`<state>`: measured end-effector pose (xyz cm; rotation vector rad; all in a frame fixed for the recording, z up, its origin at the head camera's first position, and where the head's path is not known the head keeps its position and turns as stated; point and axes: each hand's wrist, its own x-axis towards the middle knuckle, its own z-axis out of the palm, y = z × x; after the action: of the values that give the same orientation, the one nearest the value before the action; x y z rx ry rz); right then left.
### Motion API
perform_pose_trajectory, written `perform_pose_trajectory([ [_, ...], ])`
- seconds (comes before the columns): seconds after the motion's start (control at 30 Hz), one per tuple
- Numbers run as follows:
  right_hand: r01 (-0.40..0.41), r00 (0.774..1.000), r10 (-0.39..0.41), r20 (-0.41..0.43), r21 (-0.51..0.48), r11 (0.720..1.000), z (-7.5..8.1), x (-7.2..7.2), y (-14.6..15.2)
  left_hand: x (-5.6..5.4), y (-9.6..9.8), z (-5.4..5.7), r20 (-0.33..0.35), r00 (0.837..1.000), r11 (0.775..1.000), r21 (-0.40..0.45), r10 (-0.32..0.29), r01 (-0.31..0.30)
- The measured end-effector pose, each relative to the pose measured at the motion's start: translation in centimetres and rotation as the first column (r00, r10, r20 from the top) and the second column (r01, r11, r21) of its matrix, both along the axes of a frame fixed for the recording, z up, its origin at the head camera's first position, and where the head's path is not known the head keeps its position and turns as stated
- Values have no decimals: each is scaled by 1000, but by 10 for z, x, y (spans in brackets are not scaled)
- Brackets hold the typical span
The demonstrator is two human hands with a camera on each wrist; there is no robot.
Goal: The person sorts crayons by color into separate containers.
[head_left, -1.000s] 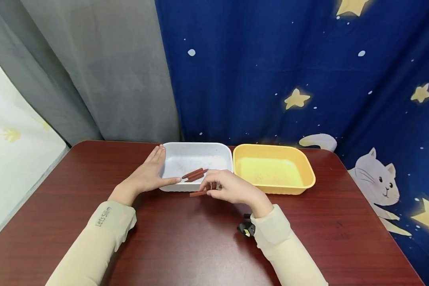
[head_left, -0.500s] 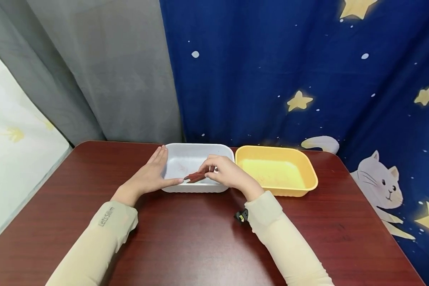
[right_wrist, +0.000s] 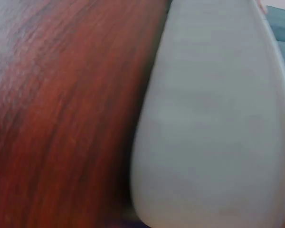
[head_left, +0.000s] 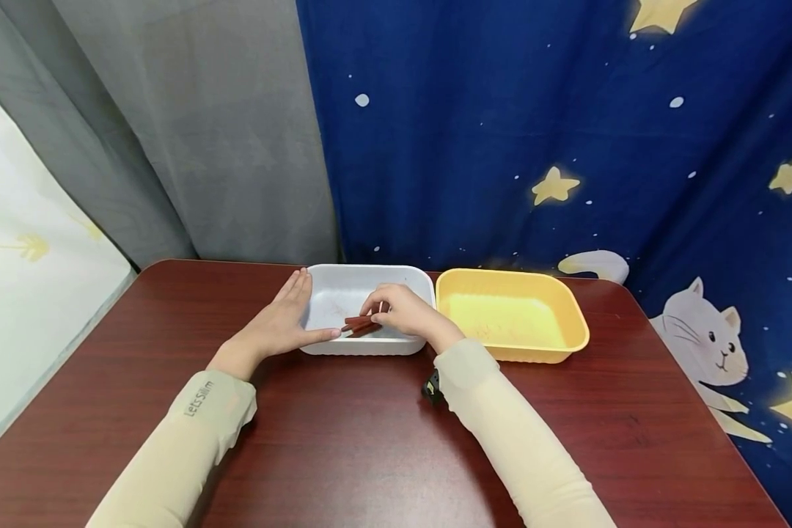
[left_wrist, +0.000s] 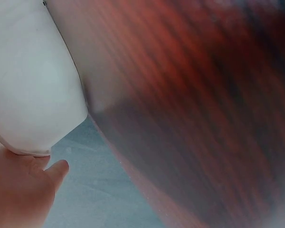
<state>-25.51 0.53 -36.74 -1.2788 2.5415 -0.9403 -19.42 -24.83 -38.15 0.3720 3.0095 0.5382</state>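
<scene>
My left hand [head_left: 272, 321] rests at the left end of a white plastic bin [head_left: 363, 347], fingers straight along that side and thumb over the front rim. In the left wrist view its fingers [left_wrist: 57, 172] meet the bin's rim. My right hand [head_left: 405, 311] reaches over the front rim into the bin and pinches one reddish-brown stick [head_left: 353, 320] between thumb and fingers. Below it lie more short reddish-brown sticks [head_left: 364, 331], partly hidden by the hand. The right wrist view shows the bin's outer wall [right_wrist: 209, 118], not what that hand pinches.
A yellow bin [head_left: 511, 350] stands right beside the white one. Both are near the back edge of the dark red wooden table [head_left: 343, 440]. Behind hang a grey curtain [head_left: 237, 147] and a blue starry curtain [head_left: 449, 147].
My right hand has moved from just in front of the white bin, stick in its fingers, over the rim and into it. The left hand keeps its place.
</scene>
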Motion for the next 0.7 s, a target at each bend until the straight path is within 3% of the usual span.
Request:
perform_pose_trajectory([
  [0.43,74,997,-74,-4,58,996,-21,-7,-18,0,0,-3,-3,1000,1000,14,4,-4],
  [0.7,87,996,-85,-23,105,991,-22,-11,-20,0,0,0,-5,1000,1000,2,2,-2],
])
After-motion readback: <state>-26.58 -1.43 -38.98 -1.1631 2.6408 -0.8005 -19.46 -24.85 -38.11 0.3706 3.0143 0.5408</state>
